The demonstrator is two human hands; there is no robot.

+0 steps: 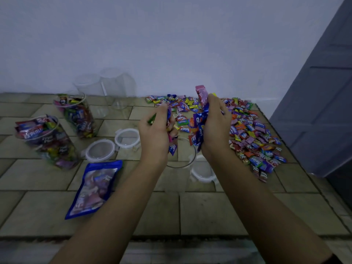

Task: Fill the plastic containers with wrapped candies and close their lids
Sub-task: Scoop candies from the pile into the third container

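Left: my left hand (157, 130) clutches colourful wrapped candies (173, 149) | Right: my right hand (215, 128) clutches more | Where: above clear round plastic container (188, 163)

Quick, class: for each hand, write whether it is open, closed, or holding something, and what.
Left hand: grips candies.
Right hand: grips candies too.

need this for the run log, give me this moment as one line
step: filling | left grip: holds candies | right grip: holds candies | open container: below both | filled containers: two, lids off
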